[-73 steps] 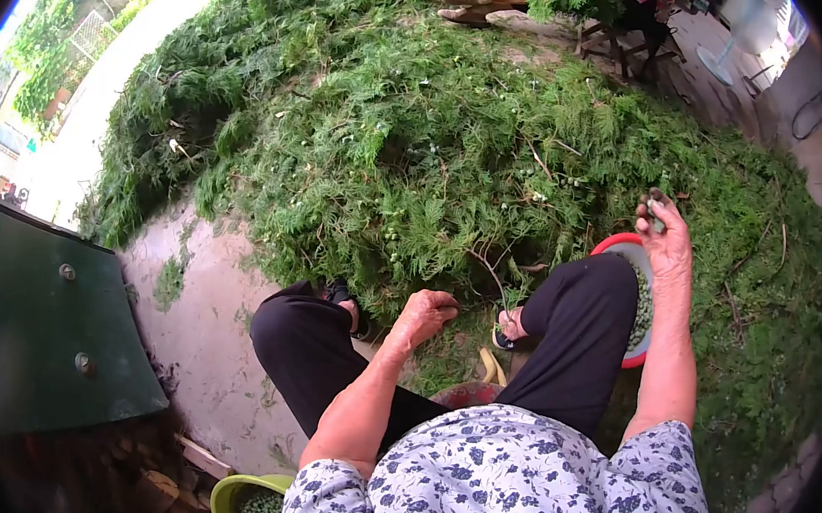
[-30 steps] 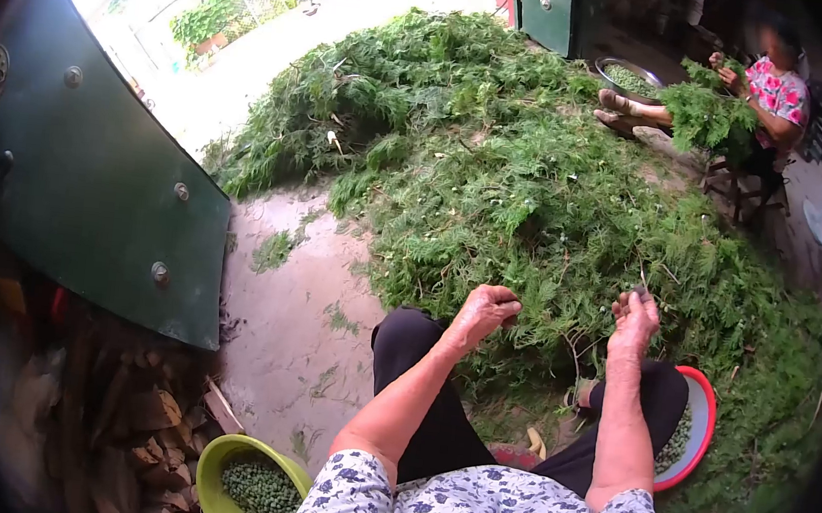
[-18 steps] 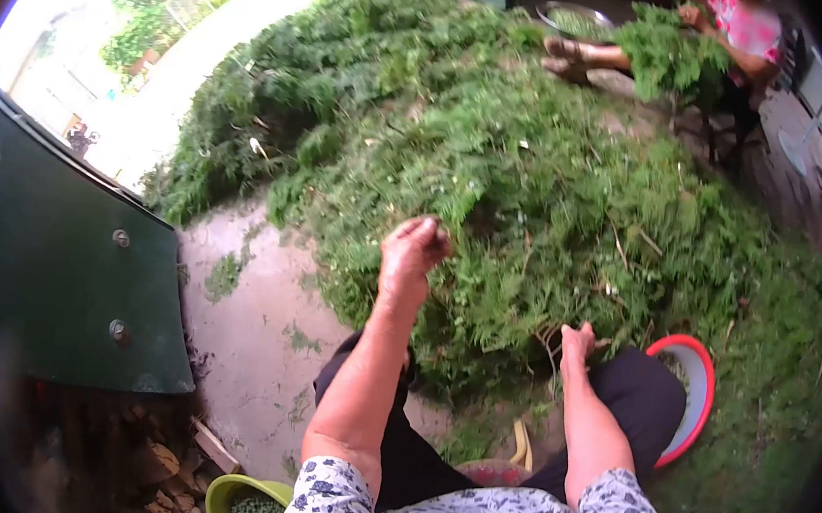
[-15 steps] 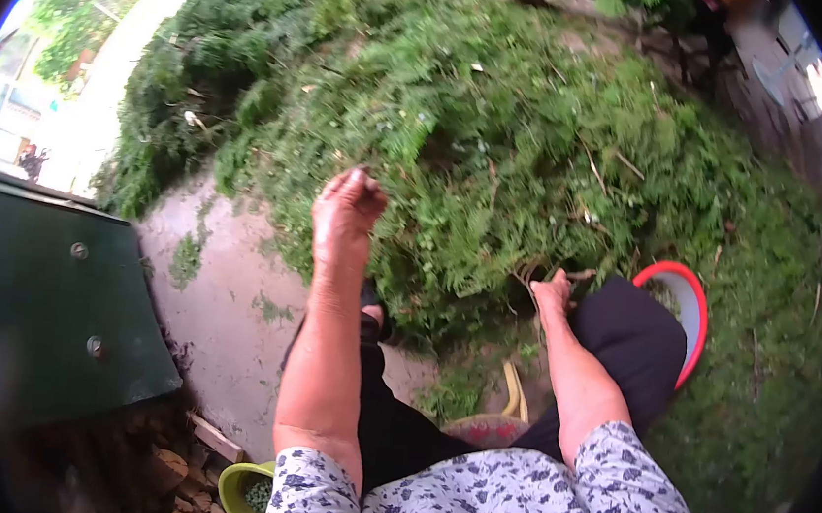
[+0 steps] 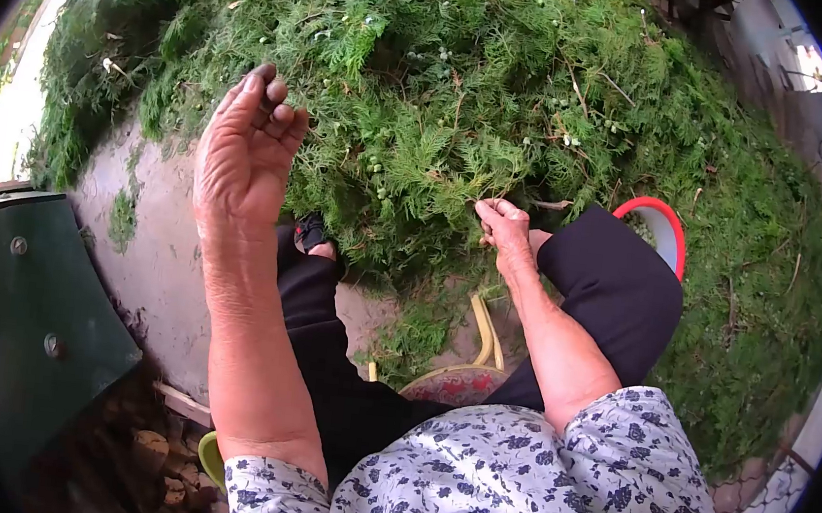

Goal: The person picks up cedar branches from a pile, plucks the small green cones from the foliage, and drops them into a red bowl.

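Note:
My left hand (image 5: 248,152) is raised at the left over the edge of the green heap. Its palm shows, with the fingers loosely curled and apart and nothing visible in it. Low in front of my right knee, my right hand (image 5: 504,231) pinches a leafy evergreen branch (image 5: 453,183) with flat, scaly foliage. Part of its stem is hidden by the fingers. Around both hands lies a large pile of cut evergreen branches (image 5: 427,90), some bearing small round green cones.
A red-rimmed basin (image 5: 673,232) stands beyond my right knee. Between my legs is a patterned seat (image 5: 453,384) with a yellow frame. At lower left are a dark green panel (image 5: 32,289), a yellow-green bowl (image 5: 212,457) and broken brown pieces (image 5: 150,444).
My view has tilted down and shifted right. The left hand has opened out and risen in view. My right hand has moved left, from a bare brown twig to leafy foliage.

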Demonstrator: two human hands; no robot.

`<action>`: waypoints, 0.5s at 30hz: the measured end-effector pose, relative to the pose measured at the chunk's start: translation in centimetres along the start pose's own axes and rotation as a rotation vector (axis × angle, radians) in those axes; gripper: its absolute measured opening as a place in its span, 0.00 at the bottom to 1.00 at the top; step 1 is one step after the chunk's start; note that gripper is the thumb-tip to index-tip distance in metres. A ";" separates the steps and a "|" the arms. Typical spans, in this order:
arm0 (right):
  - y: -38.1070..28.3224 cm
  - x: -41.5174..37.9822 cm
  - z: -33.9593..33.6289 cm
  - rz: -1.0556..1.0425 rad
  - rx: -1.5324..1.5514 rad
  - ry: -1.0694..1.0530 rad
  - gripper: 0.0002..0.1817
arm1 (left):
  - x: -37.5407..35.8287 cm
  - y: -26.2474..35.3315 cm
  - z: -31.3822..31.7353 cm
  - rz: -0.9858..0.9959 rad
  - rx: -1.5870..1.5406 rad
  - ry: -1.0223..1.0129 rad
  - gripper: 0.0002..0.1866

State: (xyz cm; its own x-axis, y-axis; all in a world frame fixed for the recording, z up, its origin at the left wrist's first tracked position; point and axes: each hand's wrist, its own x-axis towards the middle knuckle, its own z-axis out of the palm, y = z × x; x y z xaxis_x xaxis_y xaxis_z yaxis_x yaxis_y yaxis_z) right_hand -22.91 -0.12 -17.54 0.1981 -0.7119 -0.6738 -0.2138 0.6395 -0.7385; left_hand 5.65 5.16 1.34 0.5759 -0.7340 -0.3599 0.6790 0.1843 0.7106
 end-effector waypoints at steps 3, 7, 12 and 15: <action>-2.9 -1.6 1.0 -0.046 0.122 -0.084 0.07 | -1.2 -0.1 -0.2 0.002 -0.046 0.029 0.10; -7.1 -3.8 1.7 -0.101 0.219 -0.172 0.09 | -1.9 -0.1 0.3 0.015 -0.076 0.053 0.09; -11.5 -4.5 2.7 -0.128 0.461 -0.355 0.13 | -1.9 -1.2 1.7 -0.062 0.004 0.116 0.08; -14.4 -5.4 4.0 -0.126 0.516 -0.439 0.13 | -1.4 -2.8 2.2 -0.133 0.003 0.065 0.10</action>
State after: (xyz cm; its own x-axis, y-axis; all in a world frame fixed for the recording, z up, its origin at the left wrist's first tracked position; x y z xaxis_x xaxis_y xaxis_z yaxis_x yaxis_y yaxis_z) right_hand -17.08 -4.34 -3.40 0.5841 -0.6756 -0.4498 0.2973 0.6938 -0.6559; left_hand 1.97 4.23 1.19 0.5093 -0.7078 -0.4896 0.7499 0.0858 0.6560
